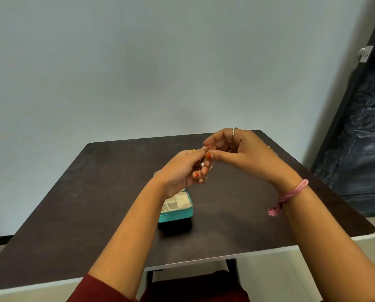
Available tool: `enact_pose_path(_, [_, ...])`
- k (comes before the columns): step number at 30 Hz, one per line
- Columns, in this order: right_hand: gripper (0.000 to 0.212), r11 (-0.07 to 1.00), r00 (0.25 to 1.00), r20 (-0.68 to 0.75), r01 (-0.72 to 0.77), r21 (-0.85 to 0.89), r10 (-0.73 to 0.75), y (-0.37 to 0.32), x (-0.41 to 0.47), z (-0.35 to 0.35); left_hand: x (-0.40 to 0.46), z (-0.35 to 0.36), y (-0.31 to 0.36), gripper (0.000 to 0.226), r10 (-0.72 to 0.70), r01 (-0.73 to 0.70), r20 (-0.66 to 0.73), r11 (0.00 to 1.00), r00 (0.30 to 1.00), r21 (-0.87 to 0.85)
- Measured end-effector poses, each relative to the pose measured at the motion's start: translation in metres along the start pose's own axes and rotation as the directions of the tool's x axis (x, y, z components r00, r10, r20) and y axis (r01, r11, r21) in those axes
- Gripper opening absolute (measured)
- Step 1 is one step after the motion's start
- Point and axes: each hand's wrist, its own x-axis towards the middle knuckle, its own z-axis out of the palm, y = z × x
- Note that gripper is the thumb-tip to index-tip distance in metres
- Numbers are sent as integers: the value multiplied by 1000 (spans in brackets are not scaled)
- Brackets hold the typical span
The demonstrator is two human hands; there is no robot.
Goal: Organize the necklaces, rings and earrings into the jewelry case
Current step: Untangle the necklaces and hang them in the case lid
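Above the dark worktop (95, 192), the left hand (182, 171) and right hand (241, 151) meet, both pinching a gold necklace (208, 171) with a pearl (202, 164). The open teal jewelry case (178, 211) sits below the left wrist.

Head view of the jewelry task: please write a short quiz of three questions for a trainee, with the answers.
1. True or false: the teal jewelry case on the dark table is open.
2. What does the gold chain between the left hand and the right hand carry?
A. a white pearl
B. a red stone
C. a key
3. Fill in: the pink thread band is on the ____ wrist.

Key: 1 true; 2 A; 3 right.
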Motion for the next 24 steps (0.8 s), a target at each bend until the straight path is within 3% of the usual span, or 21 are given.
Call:
enact_pose_path(3, [22, 1000, 1000, -6, 15, -25, -15, 5, 3, 1, -1, -1, -10, 40, -21, 20, -6, 987, 1000, -161])
enact_pose_path(9, [17, 990, 999, -33, -36, 135, 41, 20, 2, 8, -2, -4, -25, 48, 19, -7, 31, 933, 999, -360])
enact_pose_path(15, [18, 840, 960, -42, -220, 496, 277, 29, -12, 28, 0, -9, -26, 50, 97, -58, 47, 849, 994, -525])
enact_pose_path(19, [27, 820, 943, 55, -312, 480, 327, 29, -19, 44, -1, -7, -28, 50, 101, -54, 51, 820, 994, -569])
enact_pose_path(24, [24, 824, 943, 6, -295, 484, 334, 21, -16, 52, -5, -10, -29, 44, 82, -68, 1, 835, 997, -546])
